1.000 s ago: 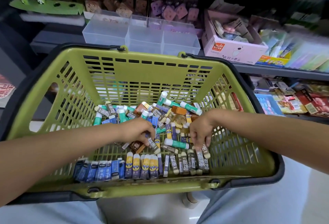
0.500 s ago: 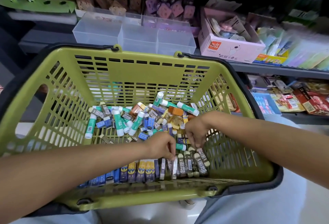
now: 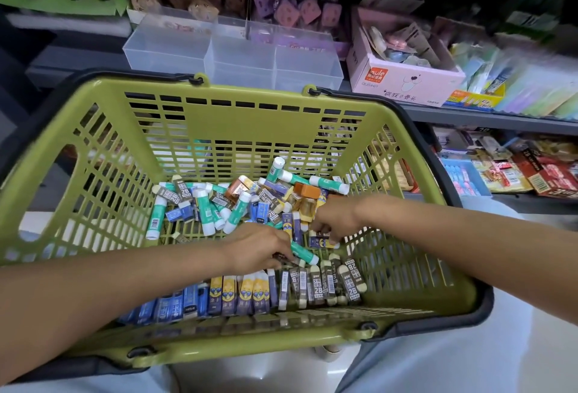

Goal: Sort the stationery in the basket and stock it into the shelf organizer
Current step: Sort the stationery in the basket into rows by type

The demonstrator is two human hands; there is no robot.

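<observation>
While sorting goes on, basket (image 3: 237, 130) sits below the clear organizer (image 3: 231, 51), none stocked yet. Best to keep each eraser type in its own front row (image 3: 281, 289). Left hand (image 3: 256, 248), now further right than before, curls onto a brown eraser; right hand (image 3: 336, 220) pinches a blue-yellow one.

Two bare forearms without sleeves, hands without rings or gloves, pale light-grey trousers below
</observation>
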